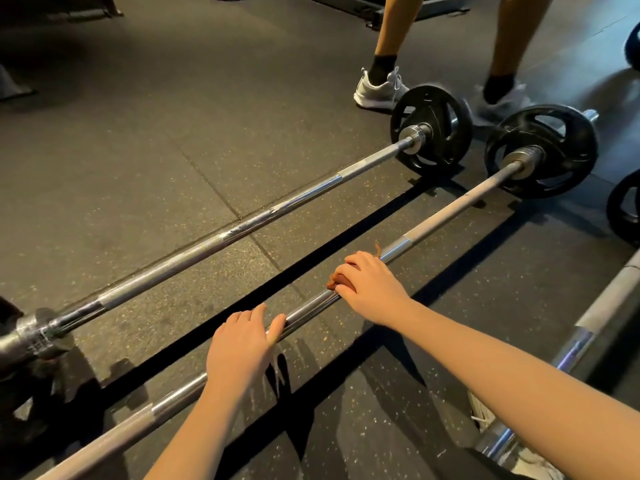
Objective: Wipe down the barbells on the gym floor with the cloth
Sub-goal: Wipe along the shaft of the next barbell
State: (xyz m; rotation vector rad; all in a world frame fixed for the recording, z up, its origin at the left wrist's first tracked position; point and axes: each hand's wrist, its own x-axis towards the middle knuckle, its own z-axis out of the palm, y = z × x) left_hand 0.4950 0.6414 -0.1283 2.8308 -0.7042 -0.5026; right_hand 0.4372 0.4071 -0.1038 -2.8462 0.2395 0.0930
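The right hand (370,287) had its fingers clamped round the brown cloth (337,283) on the near barbell (450,210). Just beside them, the left hand (242,344) curled its fingers over the same barbell.

Dim warm light from beyond the bar (450,208) casts hard black shadows on the floor (138,168). Bar glints; shoe (502,98) beyond it blurs.

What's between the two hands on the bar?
Only a short bare stretch of the near barbell lies between the left hand and the right hand, which holds the cloth; the head view shows it.
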